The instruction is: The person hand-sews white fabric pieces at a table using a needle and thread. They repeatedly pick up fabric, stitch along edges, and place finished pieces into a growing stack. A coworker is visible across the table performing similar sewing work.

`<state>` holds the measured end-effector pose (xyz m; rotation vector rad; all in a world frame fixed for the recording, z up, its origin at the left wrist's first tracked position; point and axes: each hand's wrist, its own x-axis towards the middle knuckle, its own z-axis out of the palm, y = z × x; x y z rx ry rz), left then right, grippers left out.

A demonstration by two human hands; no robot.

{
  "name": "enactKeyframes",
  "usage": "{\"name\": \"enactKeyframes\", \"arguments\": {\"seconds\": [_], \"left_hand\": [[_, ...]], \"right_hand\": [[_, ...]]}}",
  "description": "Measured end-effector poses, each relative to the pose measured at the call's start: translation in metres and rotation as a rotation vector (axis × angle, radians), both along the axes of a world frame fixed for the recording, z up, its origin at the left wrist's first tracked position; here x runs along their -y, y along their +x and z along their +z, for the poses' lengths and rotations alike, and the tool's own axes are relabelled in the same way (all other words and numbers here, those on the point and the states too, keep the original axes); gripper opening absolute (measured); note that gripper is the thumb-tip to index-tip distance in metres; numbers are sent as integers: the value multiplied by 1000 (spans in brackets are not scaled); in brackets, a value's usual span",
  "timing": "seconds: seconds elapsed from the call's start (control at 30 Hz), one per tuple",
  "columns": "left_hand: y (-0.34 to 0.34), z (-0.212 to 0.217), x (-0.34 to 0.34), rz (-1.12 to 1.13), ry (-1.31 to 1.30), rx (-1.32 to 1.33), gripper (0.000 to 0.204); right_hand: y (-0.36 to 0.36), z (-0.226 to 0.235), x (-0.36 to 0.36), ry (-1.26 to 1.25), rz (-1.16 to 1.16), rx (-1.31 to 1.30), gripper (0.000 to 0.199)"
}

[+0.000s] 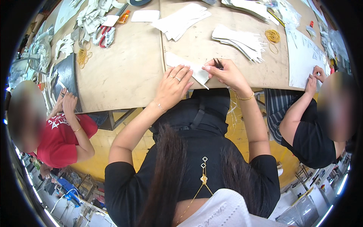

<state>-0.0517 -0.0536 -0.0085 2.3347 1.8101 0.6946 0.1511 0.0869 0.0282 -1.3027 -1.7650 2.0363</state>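
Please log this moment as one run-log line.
left hand: flat on white cut piece | right hand: pinching dark tool | table

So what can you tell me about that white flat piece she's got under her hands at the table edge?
The flat white cut piece looks like thin sheet material, perhaps fabric or paper, roughly oblong with a pointed lower corner. It lies flat on the tan wooden table near its front edge. The left hand presses on it with spread fingers; the right hand meets its right end, pinching a small dark tool there.
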Motion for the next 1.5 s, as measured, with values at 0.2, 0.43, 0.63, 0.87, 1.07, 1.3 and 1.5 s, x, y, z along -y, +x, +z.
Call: {"name": "enactKeyframes", "arguments": {"seconds": [0.2, 0.43, 0.63, 0.87, 1.07, 1.3, 1.5], "left_hand": [[2, -5, -8, 45, 52, 19, 30], [0, -7, -7, 40, 46, 41, 30], [0, -7, -7, 31, 35, 28, 29], [0, -7, -7, 25, 29, 17, 33], [0, -6, -9, 15, 26, -3, 34], [0, 0, -10, 7, -31, -42, 38], [7, 3, -15, 54, -13, -43, 48]], "right_hand": [[-25, -3, -7, 166, 117, 113, 22], [-29, -12, -17, 122, 211, 211, 21], [-28, -16, -19, -15, 148, 151, 20], [-26, -16, -20, 16, 185, 184, 20], [-28, -17, -19, 60, 190, 163, 23], [7, 2, -12, 120, 78, 323, 27], [29, 4, 2, 190, -28, 376, 33]]}}
